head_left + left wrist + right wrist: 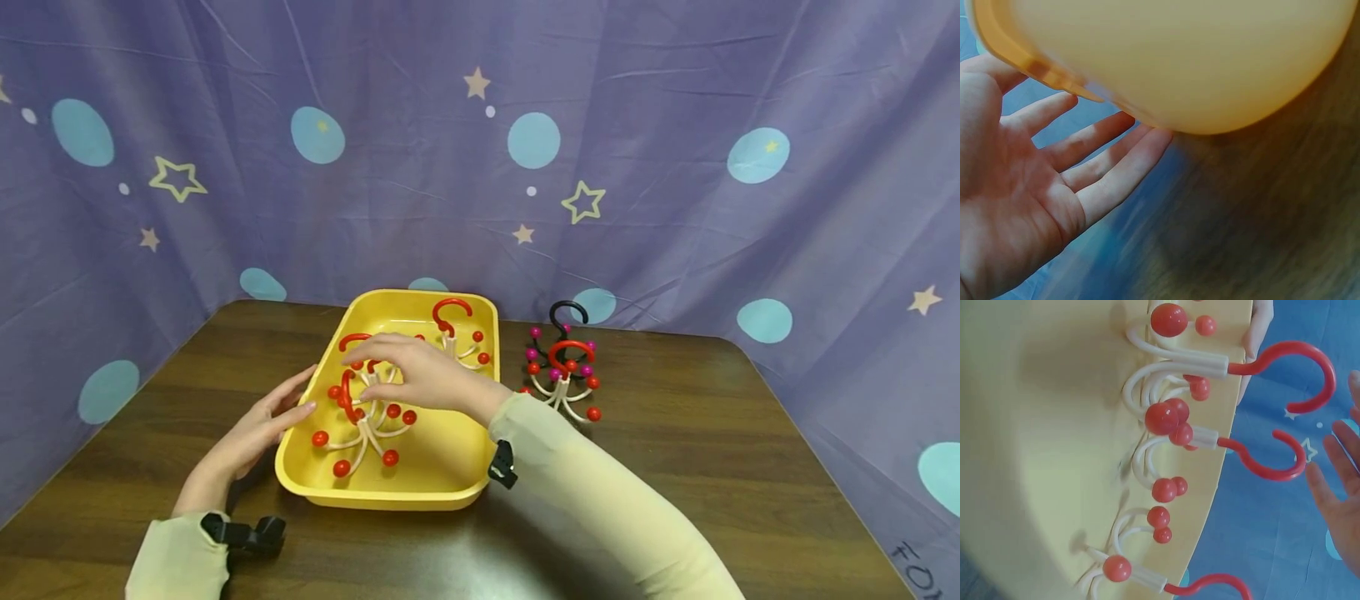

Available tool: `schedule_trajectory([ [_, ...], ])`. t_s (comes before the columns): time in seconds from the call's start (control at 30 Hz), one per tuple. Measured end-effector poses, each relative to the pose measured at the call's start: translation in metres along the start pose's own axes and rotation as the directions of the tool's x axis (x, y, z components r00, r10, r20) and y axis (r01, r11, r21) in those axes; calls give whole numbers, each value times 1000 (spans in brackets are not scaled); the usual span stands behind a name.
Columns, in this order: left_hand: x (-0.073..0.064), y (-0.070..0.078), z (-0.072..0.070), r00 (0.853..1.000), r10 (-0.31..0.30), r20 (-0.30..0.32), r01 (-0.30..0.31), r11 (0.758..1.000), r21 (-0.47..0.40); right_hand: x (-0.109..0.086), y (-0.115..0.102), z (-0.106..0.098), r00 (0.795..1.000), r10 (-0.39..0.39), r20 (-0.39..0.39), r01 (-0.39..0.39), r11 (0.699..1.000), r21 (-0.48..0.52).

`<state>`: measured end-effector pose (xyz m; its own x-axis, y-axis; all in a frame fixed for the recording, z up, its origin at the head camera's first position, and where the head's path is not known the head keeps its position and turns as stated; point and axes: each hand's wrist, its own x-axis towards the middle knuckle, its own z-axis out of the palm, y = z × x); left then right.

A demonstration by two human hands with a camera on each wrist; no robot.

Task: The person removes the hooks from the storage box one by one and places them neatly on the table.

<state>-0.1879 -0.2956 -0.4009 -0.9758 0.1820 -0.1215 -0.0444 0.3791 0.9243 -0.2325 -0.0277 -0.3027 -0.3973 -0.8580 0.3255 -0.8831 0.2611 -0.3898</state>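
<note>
Sleeves point(180, 557) of a pale cream colour come in from the bottom edge, one wrist device point(251, 535), dark, strapped at the left cuff and a second device point(502, 465) at the right. Left hand point(251, 429) meets the left side of a yellow tray point(457, 471) on a brown wood-grain surface point(675, 442); its fingers point(1132, 165) are straight and spread, their tips by the outer wall, with the thumb at the rim.

Inside the tray, the front rack point(364, 427) has a red hook, curved white arms and red ball tips. Just behind it is the second rack point(372, 379), alike in make and partly covered by the right hand point(431, 375), which reaches over from the right. That hand's fingers point(1317, 481) are apart and loose; one tip is right beside a hook, though contact cannot be told.

On the surface, right of the tray, an outside rack point(561, 387) of the same kind stands just before a black rack point(563, 332) with pink balls. The far rack point(449, 343), red-hooked too, stands toward the tray's far right corner. Behind everything hangs a purple curtain point(420, 192) printed with stars and blue dots.
</note>
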Motion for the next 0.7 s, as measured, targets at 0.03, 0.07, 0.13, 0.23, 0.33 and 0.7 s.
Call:
schedule_trajectory([
  [0.03,0,0,0,1000,3,1,-3,1000,-1,1,-1,1,1000,-3,9,3,1000,-7],
  [0.07,0,-1,0,1000,5,1,-5,1000,-1,3,-2,2,1000,-6,19,6,1000,-15],
  [0.13,0,-1,0,1000,6,3,-6,1000,-2,5,-3,4,999,-7,36,9,999,-34],
  [0.23,-1,0,-1,1000,8,10,-8,1000,-4,8,-4,7,998,-9,59,12,999,-49],
  [0.33,-2,2,-2,1000,12,16,-11,1000,-4,10,-5,9,997,0,78,3,999,-48],
  [0.7,-2,0,-1,1000,15,8,-15,1000,-15,17,-5,13,988,39,149,-21,992,-126],
])
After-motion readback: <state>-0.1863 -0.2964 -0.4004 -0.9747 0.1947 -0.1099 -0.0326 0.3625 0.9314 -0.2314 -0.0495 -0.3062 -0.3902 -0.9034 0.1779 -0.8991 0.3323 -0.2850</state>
